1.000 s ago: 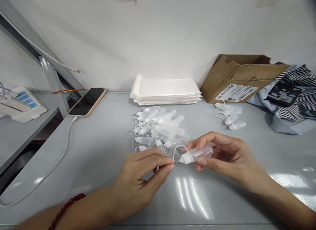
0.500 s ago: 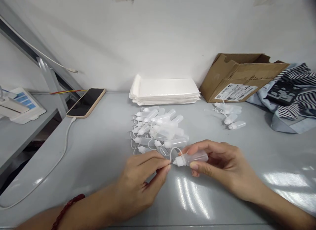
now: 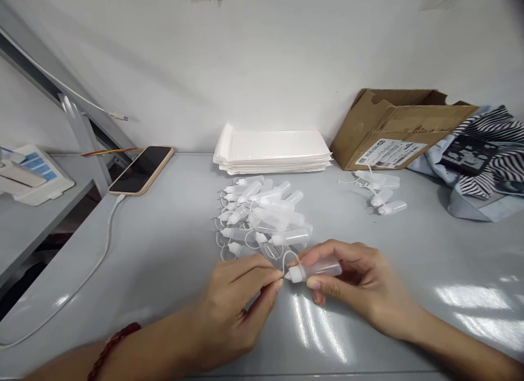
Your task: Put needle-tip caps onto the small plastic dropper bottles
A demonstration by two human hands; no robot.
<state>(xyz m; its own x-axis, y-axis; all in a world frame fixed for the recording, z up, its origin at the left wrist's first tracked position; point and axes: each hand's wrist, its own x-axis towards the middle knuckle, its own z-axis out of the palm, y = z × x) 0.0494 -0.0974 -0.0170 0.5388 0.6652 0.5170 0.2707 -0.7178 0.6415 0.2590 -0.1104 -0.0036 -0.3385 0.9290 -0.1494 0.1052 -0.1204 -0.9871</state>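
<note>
My right hand [image 3: 360, 283] holds a small translucent needle-tip bottle [image 3: 319, 268] between thumb and fingers, lying nearly level with its white top toward the left. From the bottle's neck a thin white strap [image 3: 291, 253] loops over to my left hand [image 3: 241, 304]. The left thumb and forefinger pinch the strap's end right at the bottle's tip; the fingertips hide what sits there. Just beyond both hands lies a pile of similar bottles [image 3: 266, 209], many with straps and thin needle tips pointing left.
A stack of white padded envelopes [image 3: 274, 152] rests against the wall. Several more bottles [image 3: 382, 192] lie before an open cardboard box [image 3: 393, 130], with striped clothing [image 3: 491, 157] beside it. On the left is a phone [image 3: 141, 171] with a white cable [image 3: 104, 244].
The right hand and bottle have shifted slightly left and down, bringing the bottle's tip against the left fingertips. The left hand keeps its pinch.
</note>
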